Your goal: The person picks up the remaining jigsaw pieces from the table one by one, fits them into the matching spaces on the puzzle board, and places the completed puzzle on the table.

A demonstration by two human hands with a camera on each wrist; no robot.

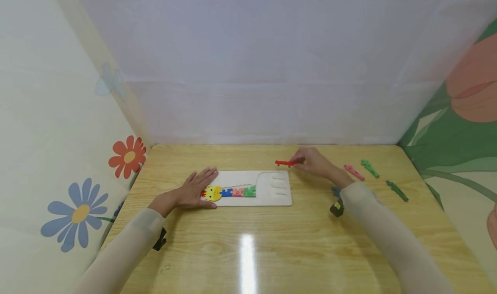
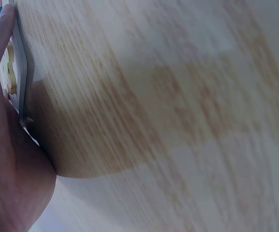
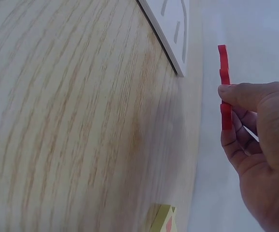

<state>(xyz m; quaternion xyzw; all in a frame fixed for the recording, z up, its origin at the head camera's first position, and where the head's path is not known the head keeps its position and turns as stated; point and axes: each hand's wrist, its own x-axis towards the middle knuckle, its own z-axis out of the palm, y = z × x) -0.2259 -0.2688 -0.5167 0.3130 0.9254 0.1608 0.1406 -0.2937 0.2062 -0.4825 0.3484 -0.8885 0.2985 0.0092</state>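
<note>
A white puzzle board [image 1: 272,201] lies on the table, with a yellow giraffe head [image 1: 213,193] and blue, pink and green neck pieces [image 1: 250,191] in a row. My left hand [image 1: 193,189] rests spread over the board's left end; the left wrist view shows that hand [image 2: 9,159] along the board's edge. Just above and beyond the board's right end, my right hand [image 1: 312,162] pinches a thin red piece [image 1: 284,162]. In the right wrist view the thumb and fingers of this hand [image 3: 265,125] hold the red piece [image 3: 224,65] near its middle.
At the right of the table [image 1: 217,251] lie a pink piece [image 1: 354,172], a green piece [image 1: 370,168] and a dark green piece [image 1: 397,190]. A blue piece [image 1: 335,191] shows partly beside the right forearm. A pale wall covering [image 1: 272,70] stands behind the table.
</note>
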